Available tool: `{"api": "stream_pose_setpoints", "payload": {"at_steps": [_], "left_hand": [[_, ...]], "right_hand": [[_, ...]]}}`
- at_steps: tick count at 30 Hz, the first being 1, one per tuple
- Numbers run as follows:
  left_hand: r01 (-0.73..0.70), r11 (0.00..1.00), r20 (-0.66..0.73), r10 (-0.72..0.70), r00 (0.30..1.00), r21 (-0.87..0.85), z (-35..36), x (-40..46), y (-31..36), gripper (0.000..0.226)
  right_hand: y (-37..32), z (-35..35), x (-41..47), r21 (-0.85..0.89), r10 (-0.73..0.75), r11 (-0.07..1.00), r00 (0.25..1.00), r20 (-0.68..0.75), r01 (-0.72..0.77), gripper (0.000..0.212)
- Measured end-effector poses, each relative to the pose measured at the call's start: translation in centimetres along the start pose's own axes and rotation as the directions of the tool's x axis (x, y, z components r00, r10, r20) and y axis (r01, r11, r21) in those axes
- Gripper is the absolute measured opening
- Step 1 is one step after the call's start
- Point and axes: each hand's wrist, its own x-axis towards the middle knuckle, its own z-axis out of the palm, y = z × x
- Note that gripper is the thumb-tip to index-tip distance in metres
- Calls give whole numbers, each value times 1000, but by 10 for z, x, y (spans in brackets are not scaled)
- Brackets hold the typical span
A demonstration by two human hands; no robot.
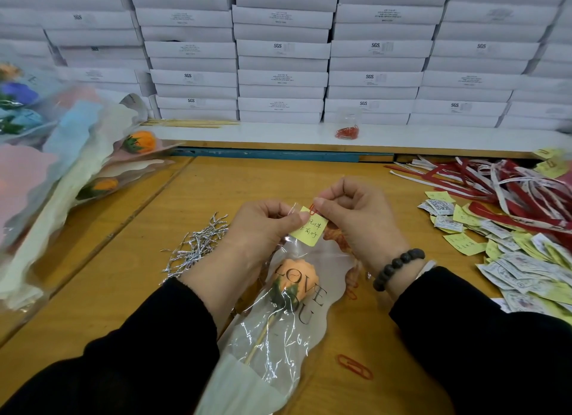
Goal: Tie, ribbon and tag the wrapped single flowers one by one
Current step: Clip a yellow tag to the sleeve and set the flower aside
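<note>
Both arms in long black sleeves (148, 346). Right wrist: dark round-bead bracelet (397, 267), strip of white cuff (425, 267) just behind it.

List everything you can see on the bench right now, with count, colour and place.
Wrapped flower: one, orange, centre.
Tag: one, yellow, on wrap top.
Paper clip: one, red, on tag.
Loose clip: one, red, near right.
Twist ties: pile, silver, left of centre.
Ribbons: pile, red and white, right.
Spare tags: pile, yellow and white, right.
Finished flowers: several, mixed, left.
Boxes: many, white, behind.
Left hand: holds wrap.
Right hand: pinches clip.
</note>
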Motion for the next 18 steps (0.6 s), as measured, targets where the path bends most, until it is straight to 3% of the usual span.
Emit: {"api": "stream_pose_setpoints", "payload": {"at_steps": [18], "left_hand": [[-47,999,4,47,999,-10,0,3,-2,15]], "right_hand": [[6,3,-1,-29,-29,999,1000,-1,29,6]]}}
